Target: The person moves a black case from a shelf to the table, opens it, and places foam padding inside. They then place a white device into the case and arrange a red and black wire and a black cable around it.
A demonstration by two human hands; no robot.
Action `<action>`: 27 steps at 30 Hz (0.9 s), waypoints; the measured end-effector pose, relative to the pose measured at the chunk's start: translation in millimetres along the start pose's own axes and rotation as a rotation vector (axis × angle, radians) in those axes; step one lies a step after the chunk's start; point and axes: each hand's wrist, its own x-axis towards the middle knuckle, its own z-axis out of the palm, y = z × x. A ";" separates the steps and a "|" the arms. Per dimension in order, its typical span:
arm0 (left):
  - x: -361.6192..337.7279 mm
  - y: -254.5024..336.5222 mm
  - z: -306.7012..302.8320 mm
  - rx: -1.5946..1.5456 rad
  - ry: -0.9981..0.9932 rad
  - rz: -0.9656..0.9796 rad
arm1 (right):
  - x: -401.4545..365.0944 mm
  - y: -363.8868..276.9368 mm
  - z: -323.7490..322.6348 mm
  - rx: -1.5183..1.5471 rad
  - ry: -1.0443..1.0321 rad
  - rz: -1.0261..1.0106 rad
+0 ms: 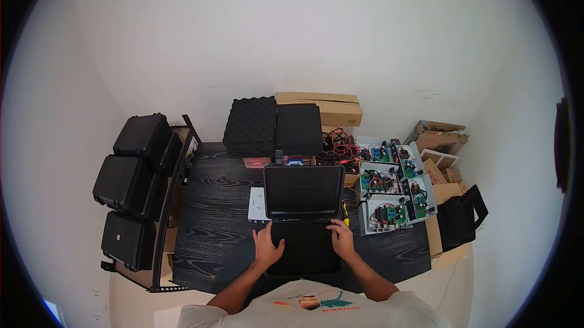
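A black hard case (pixel 304 191) lies open in front of me, its lid raised toward the wall and its dark lower half nearest my body. On the case's left edge, close to the hinge, rests my left hand (pixel 267 248), thumb apart from the fingers. My right hand (pixel 342 238) touches the opposite edge near the hinge, its fingers stretched inward over the rim. Neither hand appears to grip anything. A light grey box (pixel 257 205) sticks out to the left of the lid. To its right lies a tool with yellow handles (pixel 345 214).
Open electronics housings (pixel 383 214) with green circuit boards crowd the table's right side. Behind the case stand black foam sheets (pixel 250 122), a cardboard box (pixel 319 108) and tangled red cables (pixel 342 141). Black cases (pixel 125 182) fill a rack at left; a black bag (pixel 459 221) is at right.
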 end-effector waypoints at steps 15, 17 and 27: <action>8.2 7.0 -4.1 0.089 -0.017 0.197 | -26.5 -18.2 17.1 -0.775 -0.706 -0.327; 23.9 -13.2 -2.1 -0.093 0.135 0.278 | -25.5 -15.4 20.5 -0.732 -0.704 -0.269; 252.1 -22.0 -108.3 -0.067 0.431 0.270 | -29.7 -9.5 24.2 -0.670 -0.654 -0.240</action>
